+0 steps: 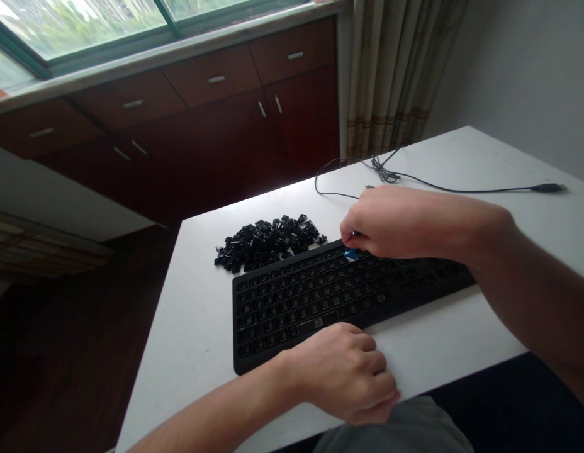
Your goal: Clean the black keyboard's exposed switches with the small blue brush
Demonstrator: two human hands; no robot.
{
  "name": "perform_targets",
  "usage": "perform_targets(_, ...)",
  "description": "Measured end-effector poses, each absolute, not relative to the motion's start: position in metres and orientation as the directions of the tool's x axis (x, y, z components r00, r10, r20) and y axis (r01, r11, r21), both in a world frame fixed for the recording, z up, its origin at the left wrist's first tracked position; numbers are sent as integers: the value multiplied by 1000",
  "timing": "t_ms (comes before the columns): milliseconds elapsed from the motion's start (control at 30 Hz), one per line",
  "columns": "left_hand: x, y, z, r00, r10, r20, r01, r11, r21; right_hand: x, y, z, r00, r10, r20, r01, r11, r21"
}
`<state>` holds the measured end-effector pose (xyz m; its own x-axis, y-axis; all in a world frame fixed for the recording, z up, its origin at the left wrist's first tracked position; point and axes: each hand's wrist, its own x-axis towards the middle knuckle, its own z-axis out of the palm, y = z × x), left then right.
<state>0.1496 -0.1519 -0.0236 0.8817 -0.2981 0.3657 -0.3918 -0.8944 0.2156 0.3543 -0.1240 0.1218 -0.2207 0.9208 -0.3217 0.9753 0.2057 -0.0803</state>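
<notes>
A black keyboard (pixel 254 318) lies at an angle on the white table, its keycaps off and the square key sockets showing. Over its back edge, my right hand (pixel 384 220) is closed in a pinch around a small blue-and-white tool (pixel 351 254). The tool's tip is at the upper rows of sockets; the rest of it is hidden by my fingers. My left hand (pixel 351 374) rests in a loose fist at the front edge of the keyboard and table, with nothing showing from it. Behind the keyboard's left part lies a heap of loose black keycaps (pixel 268 242).
A black cable (pixel 466 190), partly bundled, runs across the back of the white table (pixel 188 314) to a plug (pixel 549 188) at the right. Beyond the table stand brown cabinets (pixel 216 126) under a window, with a curtain (pixel 391 69) beside them.
</notes>
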Motion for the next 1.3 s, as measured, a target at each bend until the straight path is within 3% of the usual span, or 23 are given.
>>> perform_targets(267, 150, -153, -23, 895, -316, 315, -390, -898, 206, 355, -124, 120, -223, 916, -334, 975, 210, -76)
perform_targets(567, 151, -152, -22, 870, -283, 403, -395, -890, 228, 355, -125, 119, -228, 926, -302, 974, 215, -76)
perform_targets(1300, 152, -152, -21, 868, -282, 408, -396, -890, 226, 356, -125, 116, -228, 937, -266, 974, 216, -72)
